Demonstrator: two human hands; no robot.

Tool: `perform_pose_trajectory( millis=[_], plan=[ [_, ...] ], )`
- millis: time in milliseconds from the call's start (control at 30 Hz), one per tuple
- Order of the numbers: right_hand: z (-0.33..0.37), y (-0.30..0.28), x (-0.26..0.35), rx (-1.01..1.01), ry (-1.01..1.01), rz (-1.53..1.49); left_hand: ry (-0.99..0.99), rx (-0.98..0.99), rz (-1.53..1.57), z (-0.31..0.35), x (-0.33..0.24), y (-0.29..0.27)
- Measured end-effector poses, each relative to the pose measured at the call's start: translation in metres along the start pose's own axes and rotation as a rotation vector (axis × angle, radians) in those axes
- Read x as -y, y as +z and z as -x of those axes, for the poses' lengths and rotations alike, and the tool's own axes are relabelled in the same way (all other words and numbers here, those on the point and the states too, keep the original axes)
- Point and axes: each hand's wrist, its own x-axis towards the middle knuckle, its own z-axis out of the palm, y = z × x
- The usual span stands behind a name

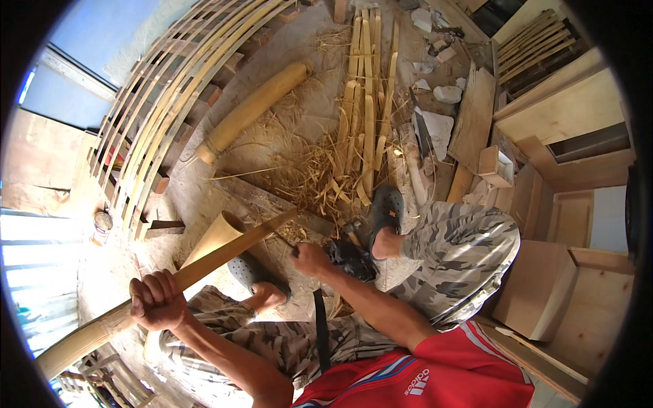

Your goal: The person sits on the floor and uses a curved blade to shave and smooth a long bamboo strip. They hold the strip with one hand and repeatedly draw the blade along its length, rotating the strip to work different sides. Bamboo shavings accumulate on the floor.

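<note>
A long split bamboo length (224, 255) slants from the lower left up to the middle, across my left thigh. My left hand (160, 300) is closed round it, fingers wrapped over its upper side. My right hand (310, 260) is a fist near its far end. From that fist a thin dark blade (282, 239), apparently a knife's, points toward the bamboo's edge; the handle is hidden in my fingers. I cannot tell whether blade and bamboo touch. Below the split length, a hollow bamboo pole (228, 221) shows its open end near my left shoe.
Curled shavings (303, 166) litter the floor ahead, beside a bundle of bamboo strips (369, 122). A thick bamboo pole (258, 109) lies farther left, near long strips (170, 88) resting by bricks. A black bag-like bundle (350, 260) sits between my feet. Wooden cabinets (537, 285) stand right.
</note>
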Motion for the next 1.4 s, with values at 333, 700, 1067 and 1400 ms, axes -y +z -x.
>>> perform_pose_trajectory(
  millis=[333, 700, 1067, 1400],
  plan=[
    [-0.022, -0.002, -0.035, 0.102, 0.156, 0.130, 0.000, 0.050, 0.026, -0.008, 0.001, -0.003],
    [0.008, -0.003, 0.033, -0.123, -0.369, 0.145, 0.045, -0.142, -0.053, -0.004, 0.005, 0.003],
    [-0.004, 0.002, 0.010, -0.080, -0.203, 0.105, 0.035, -0.028, -0.017, -0.002, 0.005, -0.007],
    [-0.021, -0.015, -0.105, 0.154, 0.264, 0.328, 0.037, -0.014, -0.027, -0.003, 0.003, -0.006]
  ],
)
